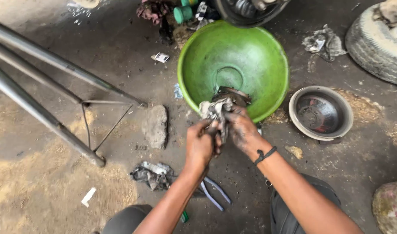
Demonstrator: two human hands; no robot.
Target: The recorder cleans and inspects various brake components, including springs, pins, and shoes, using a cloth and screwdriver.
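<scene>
From the head camera, both hands meet over the near rim of a green basin (250, 56) set on the dirty floor (55, 143). The left hand (200, 145) is clenched on a grimy rag (213, 110), and the right hand (242, 130), a dark band at its wrist, grasps the same rag against a dark metal part (234, 95) just above the basin's edge. A metal bowl (320, 112) sits to the right; blue-handled pliers (213, 193) lie under the forearms, a stone (156, 125) to the left.
</scene>
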